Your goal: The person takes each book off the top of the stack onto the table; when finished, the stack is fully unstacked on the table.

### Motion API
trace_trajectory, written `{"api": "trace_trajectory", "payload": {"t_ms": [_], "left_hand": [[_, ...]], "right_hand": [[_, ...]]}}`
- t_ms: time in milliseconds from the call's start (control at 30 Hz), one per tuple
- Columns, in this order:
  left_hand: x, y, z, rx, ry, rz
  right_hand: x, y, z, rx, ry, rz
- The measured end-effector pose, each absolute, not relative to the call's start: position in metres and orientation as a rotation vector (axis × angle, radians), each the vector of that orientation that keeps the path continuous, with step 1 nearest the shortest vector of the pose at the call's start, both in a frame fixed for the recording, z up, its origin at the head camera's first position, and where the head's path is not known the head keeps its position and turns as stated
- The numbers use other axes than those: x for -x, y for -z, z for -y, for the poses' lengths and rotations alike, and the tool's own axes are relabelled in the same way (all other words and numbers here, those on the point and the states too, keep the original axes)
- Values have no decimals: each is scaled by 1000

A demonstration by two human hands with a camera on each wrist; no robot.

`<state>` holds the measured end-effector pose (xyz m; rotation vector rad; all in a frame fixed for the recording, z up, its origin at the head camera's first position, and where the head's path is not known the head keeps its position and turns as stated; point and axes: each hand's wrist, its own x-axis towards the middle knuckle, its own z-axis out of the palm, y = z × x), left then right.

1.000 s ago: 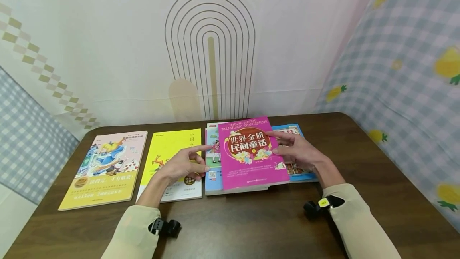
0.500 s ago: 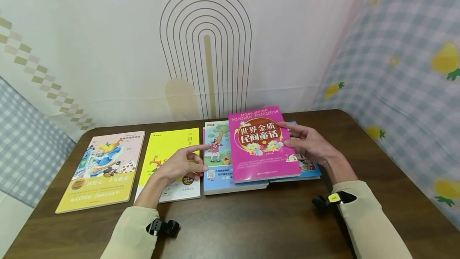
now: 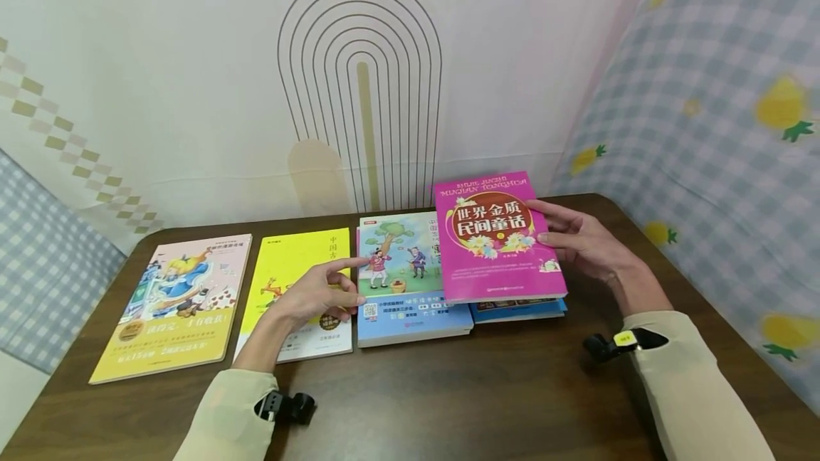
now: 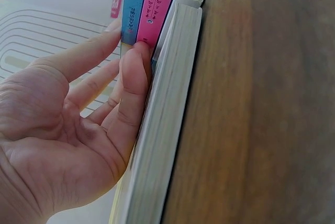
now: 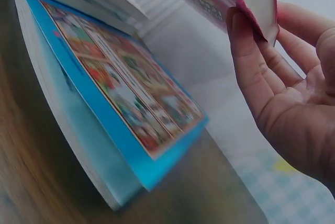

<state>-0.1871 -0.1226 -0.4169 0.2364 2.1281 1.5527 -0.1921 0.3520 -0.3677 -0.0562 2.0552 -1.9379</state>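
Pink book (image 3: pixel 496 247) is pinched by the right hand (image 3: pixel 589 244); the left hand (image 3: pixel 314 299) (fingers loose) touches the tree book (image 3: pixel 410 287).

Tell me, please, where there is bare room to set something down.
The table is bare in front of the tree-cover book, between the left sleeve and right sleeve, and again between the right sleeve and checked cloth. It is crowded behind: the left hand partly covers the yellow book, and the right hand holds the pink book above the blue book.
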Motion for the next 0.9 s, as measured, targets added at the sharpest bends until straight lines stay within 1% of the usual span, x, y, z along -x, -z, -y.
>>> {"api": "trace_trajectory", "payload": {"t_ms": [233,467,900], "left_hand": [[187,415,122,-241,-1558,-2134],[185,416,122,-218,-1552,-2123],[186,416,122,-229,-1548,-2140]], "right_hand": [[190,363,-379,40,1954,-2080],[186,370,-406,-87,1927,-2099],[182,375,-442,-94,1911,-2074]]}}
